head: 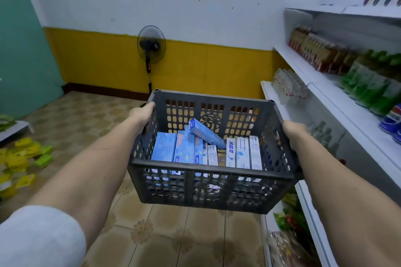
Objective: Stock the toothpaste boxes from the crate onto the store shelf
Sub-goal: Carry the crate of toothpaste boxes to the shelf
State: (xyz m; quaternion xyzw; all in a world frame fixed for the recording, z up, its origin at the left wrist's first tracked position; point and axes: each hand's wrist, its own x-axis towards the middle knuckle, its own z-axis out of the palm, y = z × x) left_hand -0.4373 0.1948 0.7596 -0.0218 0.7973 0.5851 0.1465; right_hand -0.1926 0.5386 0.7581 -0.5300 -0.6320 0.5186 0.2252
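A dark grey perforated plastic crate (211,180) hangs in the air in front of me, above the tiled floor. My left hand (142,115) grips its left wall near the far corner. My right hand (290,134) grips its right wall, fingers curled inside. Several blue and white toothpaste boxes (186,150) stand side by side in the crate, and one blue box (206,132) lies tilted on top of them. The white store shelf (338,102) runs along the right, close to the crate's right side.
The shelf carries rows of brown bottles (319,52), green bottles (368,84), clear bottles (288,89) and packets low down. A standing fan (150,47) is by the yellow and white back wall. Yellow and green packets (23,158) litter the floor at left.
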